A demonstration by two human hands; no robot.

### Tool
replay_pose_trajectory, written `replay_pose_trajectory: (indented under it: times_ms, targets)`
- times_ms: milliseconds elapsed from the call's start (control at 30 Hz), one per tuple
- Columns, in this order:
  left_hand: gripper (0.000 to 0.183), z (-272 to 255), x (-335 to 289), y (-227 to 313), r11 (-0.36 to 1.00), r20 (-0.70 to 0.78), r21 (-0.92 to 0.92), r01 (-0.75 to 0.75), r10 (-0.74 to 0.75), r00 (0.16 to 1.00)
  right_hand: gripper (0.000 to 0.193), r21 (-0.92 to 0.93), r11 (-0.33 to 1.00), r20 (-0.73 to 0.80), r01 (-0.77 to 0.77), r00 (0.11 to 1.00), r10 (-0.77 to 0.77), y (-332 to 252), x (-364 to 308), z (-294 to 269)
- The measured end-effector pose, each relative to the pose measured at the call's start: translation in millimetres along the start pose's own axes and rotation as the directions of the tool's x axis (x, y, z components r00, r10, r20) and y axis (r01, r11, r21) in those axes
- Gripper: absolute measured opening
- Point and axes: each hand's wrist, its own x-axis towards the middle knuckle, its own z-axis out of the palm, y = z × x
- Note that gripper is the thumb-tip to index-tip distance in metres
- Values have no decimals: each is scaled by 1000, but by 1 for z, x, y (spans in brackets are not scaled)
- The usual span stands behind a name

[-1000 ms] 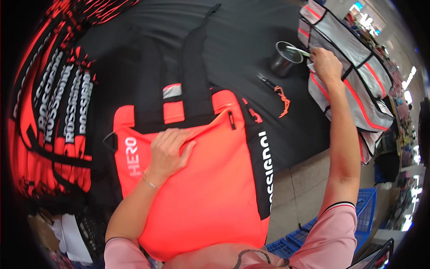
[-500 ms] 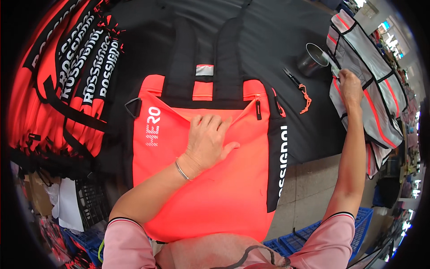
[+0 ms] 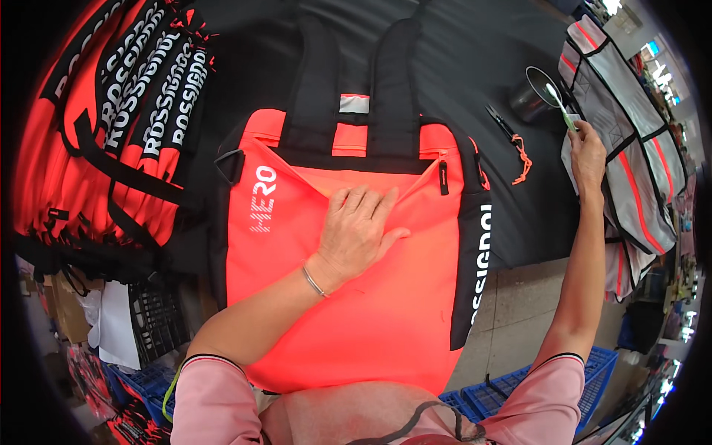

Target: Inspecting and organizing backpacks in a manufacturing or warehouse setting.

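A bright orange-red and black backpack (image 3: 356, 334) lies in front of me, its straps stretched to the far side. Its zipped front pocket (image 3: 348, 180) gapes at the top. My left hand (image 3: 357, 231) rests on the front panel, fingertips at the pocket's edge and thumb spread away. Over on the right, my right hand (image 3: 588, 159) grips a toothbrush (image 3: 569, 119) with a pale green and white handle. The brush's white head is at the mouth of a dark metal cup (image 3: 528, 102), which seems tilted in this view.
Thread snips (image 3: 503, 126) with an orange cord lie between backpack and cup. Folded grey bags (image 3: 630, 141) with red stripes line the right edge. Several orange-red and black bags (image 3: 141, 133) are stacked at left. Black cloth (image 3: 475, 44) covers the table; blue crates (image 3: 593, 382) stand below.
My right hand has drawn slightly down and toward me, and the toothbrush shows more clearly. The left hand keeps its place on the backpack. The whole view has shifted a little.
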Motion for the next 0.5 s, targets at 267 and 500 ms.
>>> replay_pose_trajectory:
  times_ms: [267,500]
  targets:
    - [58,-3,3,-1,999,-8,-35,3,-3,1000,22,247,944,-80,216,976,-202,-63,-16,-11]
    - [49,-10,14,-13,964,86,-218,155,-139,987,23,413,910,68,44,995,-79,-80,-17,1]
